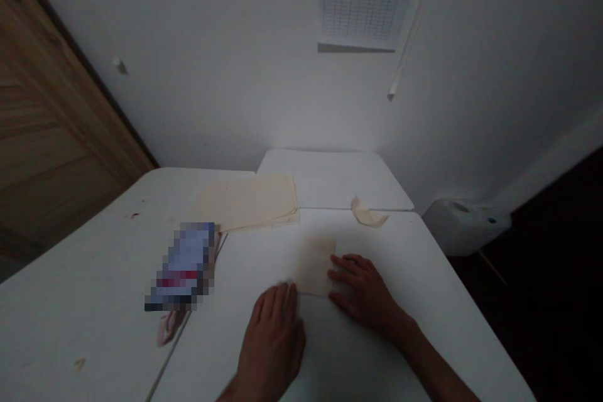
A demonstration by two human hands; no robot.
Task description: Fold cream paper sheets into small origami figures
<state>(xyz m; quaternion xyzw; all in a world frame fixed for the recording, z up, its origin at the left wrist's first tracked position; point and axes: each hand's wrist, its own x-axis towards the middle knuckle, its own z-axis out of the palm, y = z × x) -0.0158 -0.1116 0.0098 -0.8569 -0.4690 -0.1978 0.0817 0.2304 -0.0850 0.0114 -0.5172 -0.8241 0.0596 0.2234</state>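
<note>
A small cream folded cloth lies flat on the white table in front of me. My left hand rests palm down, fingers stretched out, its fingertips at the cloth's near left corner. My right hand lies flat with fingers spread, touching the cloth's right edge. Neither hand holds anything.
A stack of larger cream cloths sits further back. A crumpled cream scrap lies at the back right. A blurred-out flat object with a pink piece under it lies left. A second white table abuts the wall.
</note>
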